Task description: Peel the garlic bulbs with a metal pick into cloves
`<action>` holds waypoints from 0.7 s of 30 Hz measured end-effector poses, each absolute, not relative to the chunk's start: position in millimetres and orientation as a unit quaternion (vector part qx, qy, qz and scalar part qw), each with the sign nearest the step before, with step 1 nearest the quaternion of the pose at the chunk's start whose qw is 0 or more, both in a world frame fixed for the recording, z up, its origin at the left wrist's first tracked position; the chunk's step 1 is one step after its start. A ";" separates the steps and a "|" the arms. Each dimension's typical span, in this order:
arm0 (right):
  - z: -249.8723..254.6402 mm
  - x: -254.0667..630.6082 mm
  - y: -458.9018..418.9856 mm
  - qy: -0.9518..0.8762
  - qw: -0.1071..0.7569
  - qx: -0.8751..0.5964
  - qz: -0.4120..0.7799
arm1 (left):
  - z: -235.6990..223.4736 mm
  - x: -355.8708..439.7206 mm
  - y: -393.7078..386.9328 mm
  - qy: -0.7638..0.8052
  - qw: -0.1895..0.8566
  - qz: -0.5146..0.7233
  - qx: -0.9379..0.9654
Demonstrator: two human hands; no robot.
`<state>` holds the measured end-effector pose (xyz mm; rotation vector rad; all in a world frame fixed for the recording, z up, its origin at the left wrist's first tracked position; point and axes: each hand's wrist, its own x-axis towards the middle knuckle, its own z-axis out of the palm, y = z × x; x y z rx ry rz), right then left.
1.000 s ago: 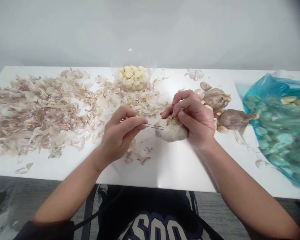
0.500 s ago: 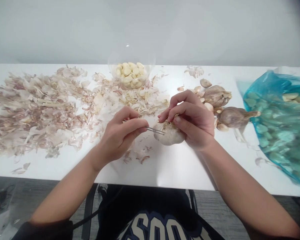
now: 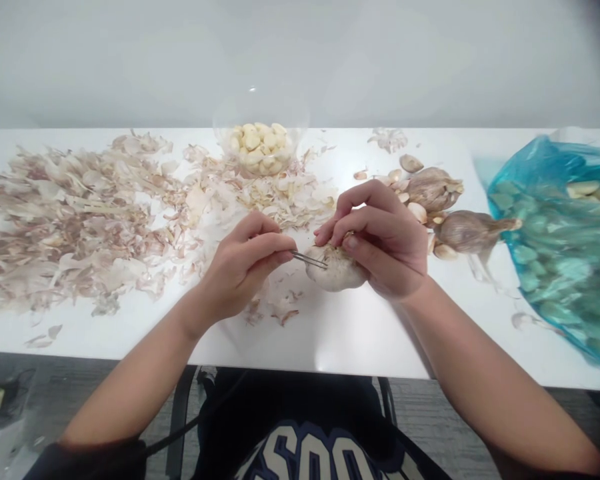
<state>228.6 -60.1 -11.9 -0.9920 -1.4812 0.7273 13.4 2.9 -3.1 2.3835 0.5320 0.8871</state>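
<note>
"Garlic [image 3: 343, 272]: where, and in what grip?"

"Front of center, over the table [image 3: 370, 340]. Right hand [image 3: 387, 243] closed on its 1 to 3 o'clock side, fingers over the top. Left hand [image 3: 240, 267] pinches the tweezers [image 3: 307, 259]; tips at the 9 o'clock side, on or just beside the skin. Contact cannot be told."

"Why so?"

"Judgement: right grip steadies it and leaves the near face exposed; the pinch behind the tips probably gives fine control. Bulbs [image 3: 433, 189] at 2 o'clock from it, bag [image 3: 555, 280] at 3: presumably within easy reach of the right hand. Bowl [image 3: 294, 143] of pale cloves at 11, skins [image 3: 105, 200] spread at 9; likely kept apart as sorted lots."

"Appearance?"

"Squat, rounded, whitish; faintly lobed. Top rougher, yellow-brown, papery, partly hidden by fingers. Lower face smooth. Underside not visible; whether it touches the table, cannot tell."
</note>
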 end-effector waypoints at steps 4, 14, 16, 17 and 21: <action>-11.9 229.3 -60.0 -0.645 0.564 -0.419 0.299 | -3.5 13.2 3.1 0.192 0.281 0.325 0.882; -13.1 230.2 -59.4 -0.669 0.564 -0.392 0.285 | -3.3 15.5 2.8 0.192 0.285 0.328 0.880; -13.2 229.7 -59.3 -0.668 0.566 -0.390 0.285 | -2.9 15.8 2.5 0.191 0.287 0.329 0.879; -13.2 229.4 -59.4 -0.667 0.568 -0.390 0.284 | -2.7 15.8 2.5 0.189 0.289 0.331 0.878; -13.3 228.7 -58.9 -0.664 0.572 -0.389 0.284 | -2.2 15.0 2.8 0.176 0.293 0.337 0.877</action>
